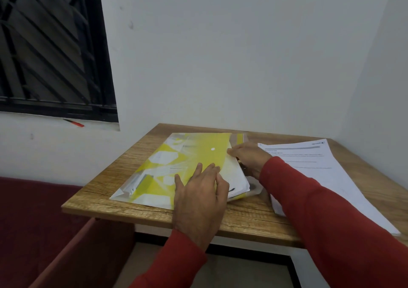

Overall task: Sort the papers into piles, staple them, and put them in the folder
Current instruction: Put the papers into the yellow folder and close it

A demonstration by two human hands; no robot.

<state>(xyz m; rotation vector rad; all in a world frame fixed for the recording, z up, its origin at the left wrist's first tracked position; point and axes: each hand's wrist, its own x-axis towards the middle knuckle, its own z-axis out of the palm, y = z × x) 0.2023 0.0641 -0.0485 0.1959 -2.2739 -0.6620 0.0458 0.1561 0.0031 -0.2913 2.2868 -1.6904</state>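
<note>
— At centre frame on the worktop (123,208), where is the folder (176,166)?
— Flat there; it looks thin, slick and floppy. The left hand (199,194) presses it with straight fingers. The right hand (249,158) pinches the papers (237,182), seemingly half inside its open edge. Loose sheets (326,177) lie right.

Head camera looks down, close over table (154,212).

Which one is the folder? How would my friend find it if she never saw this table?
Look at the wooden table in the corner of the white walls. The folder lies flat on its left half, under the person's left hand. It is shiny yellow with white shapes and a small white dot, while the loose papers on its right are plain white with print.
</note>
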